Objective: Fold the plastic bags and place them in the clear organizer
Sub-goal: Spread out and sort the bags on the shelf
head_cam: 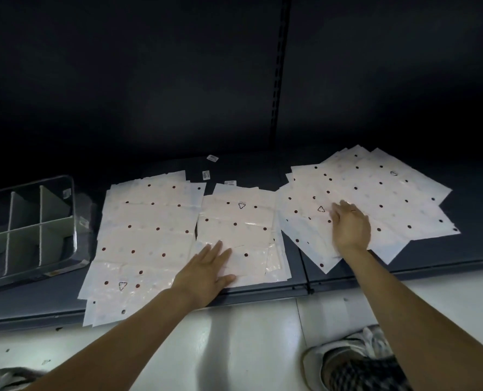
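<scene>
Pale floor tiles (248, 348) fill the nearest strip, with a grey-and-white sneaker (356, 354) under a checked trouser cuff (367, 373) at the near right and part of another shoe (5, 376) at the near left corner. Beyond the tiles runs a dark shelf (438, 266), and everything else is placed from the middle stack of plastic bags (237, 221) that lies on it: white sheets with dark red dots and a small triangle mark. The left hand (206, 275) lies flat on the near edge of that middle stack, fingers straight and spread, pressing down and gripping nothing. Left of the middle stack, touching its edge, a longer left stack of bags (144, 238) reaches past the shelf's front lip. Right of the middle stack, a fanned pile of bags (375, 198) lies skewed; the right hand (349, 227) rests on its near-left part, palm down, fingers loosely bent onto the top sheet, and I cannot tell whether they pinch it. Far left of the middle stack, past the left stack, sits the clear organizer (70, 221) with white dividers (41, 224), no bag in its visible compartments. Just behind the middle stack lie 2 small barcode labels (212, 158). Farthest back rises a dark back panel (150, 80) with 1 slotted upright (279, 66).
</scene>
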`<state>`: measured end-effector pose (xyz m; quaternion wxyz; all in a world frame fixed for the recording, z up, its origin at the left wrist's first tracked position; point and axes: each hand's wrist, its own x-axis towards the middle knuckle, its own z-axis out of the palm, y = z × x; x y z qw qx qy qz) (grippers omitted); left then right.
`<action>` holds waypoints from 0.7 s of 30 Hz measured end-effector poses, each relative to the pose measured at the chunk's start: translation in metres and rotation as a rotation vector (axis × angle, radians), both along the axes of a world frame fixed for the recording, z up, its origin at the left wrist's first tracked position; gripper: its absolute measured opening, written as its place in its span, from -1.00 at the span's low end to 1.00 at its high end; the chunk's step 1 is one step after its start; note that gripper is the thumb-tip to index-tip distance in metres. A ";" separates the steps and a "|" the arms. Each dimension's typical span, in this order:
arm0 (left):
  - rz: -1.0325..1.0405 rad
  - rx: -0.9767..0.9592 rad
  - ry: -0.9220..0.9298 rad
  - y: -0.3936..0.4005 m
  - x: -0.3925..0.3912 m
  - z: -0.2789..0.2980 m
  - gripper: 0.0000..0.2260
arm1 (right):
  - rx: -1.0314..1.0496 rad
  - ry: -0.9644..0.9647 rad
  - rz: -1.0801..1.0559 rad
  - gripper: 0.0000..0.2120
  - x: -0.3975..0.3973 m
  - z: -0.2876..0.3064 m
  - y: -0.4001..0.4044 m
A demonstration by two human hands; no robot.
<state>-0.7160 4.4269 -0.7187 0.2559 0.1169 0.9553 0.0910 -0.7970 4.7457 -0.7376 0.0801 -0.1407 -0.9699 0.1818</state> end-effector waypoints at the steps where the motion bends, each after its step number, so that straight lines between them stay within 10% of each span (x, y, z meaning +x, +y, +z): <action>1: 0.006 0.003 0.002 0.001 0.001 0.000 -0.43 | -0.043 0.082 -0.027 -0.78 0.001 0.000 0.000; 7: 0.257 0.407 0.085 0.005 0.003 0.021 -0.57 | -0.231 0.384 0.006 -0.81 0.000 0.027 -0.034; 16: 1.126 1.495 -0.389 -0.002 -0.026 0.062 -0.49 | -0.345 0.219 0.835 -0.72 0.038 0.051 -0.162; 19: 1.209 1.395 -0.225 -0.030 -0.029 0.063 -0.76 | -0.302 0.158 1.022 -0.71 0.052 0.045 -0.187; 21: 1.322 1.239 -0.068 -0.051 -0.026 0.055 -0.60 | -0.254 0.159 0.994 -0.68 0.048 0.042 -0.182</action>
